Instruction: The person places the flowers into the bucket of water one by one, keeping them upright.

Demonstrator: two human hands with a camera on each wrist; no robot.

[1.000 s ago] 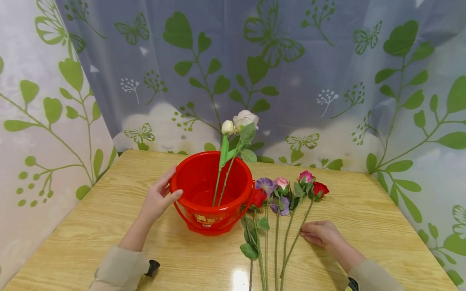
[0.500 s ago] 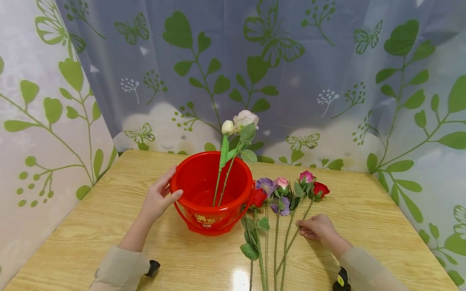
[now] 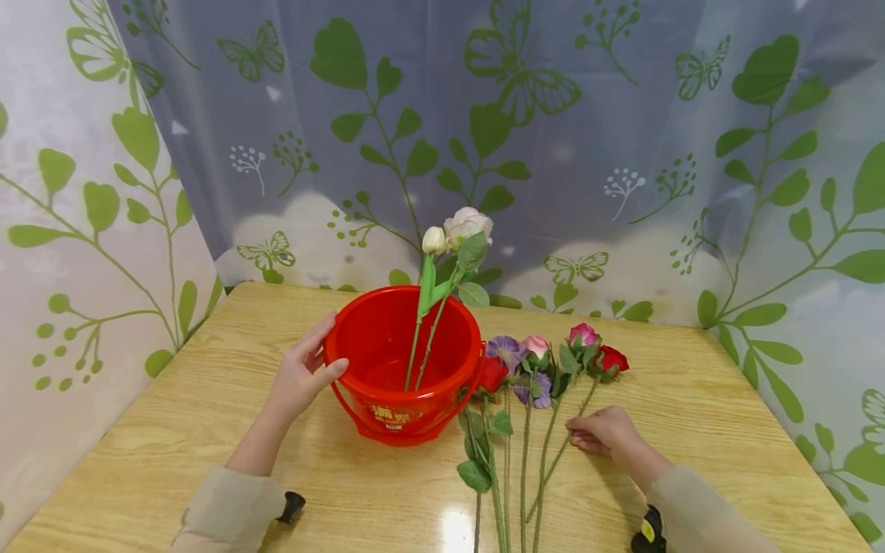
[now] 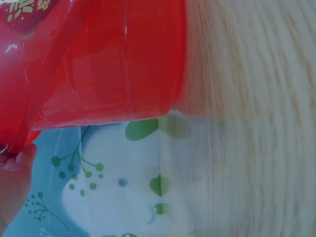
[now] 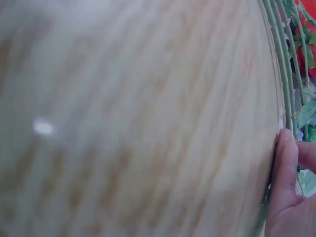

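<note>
My left hand (image 3: pixel 297 380) grips the left rim of a red plastic bucket (image 3: pixel 432 418), thumb over the edge and fingers along the outside. In the left wrist view, that hand's fingertips (image 4: pixel 27 153) show at the bucket's edge. A white tulip (image 3: pixel 434 241) and a pale, full-headed flower (image 3: pixel 469 226) lean upright inside the bucket. On the right, my right hand (image 3: pixel 611 434) pinches the stem of a red rose (image 3: pixel 611 359), the rightmost flower lying on the table. In the right wrist view, the thumb and fingers (image 5: pixel 286 168) meet close by the green stems (image 5: pixel 282 64).
Beside the bucket lie another red rose (image 3: pixel 493 375), purple flowers (image 3: pixel 506 353), a light pink rose (image 3: pixel 535 346) and a deep pink rose (image 3: pixel 583 335), stems toward the front of the wooden table (image 3: pixel 691 399). A patterned curtain (image 3: pixel 553 153) hangs behind.
My right hand has shifted slightly left and away from me, its fingers now on the rose's stem. The stem's lower end has swung a little left. The left hand and bucket stay put.
</note>
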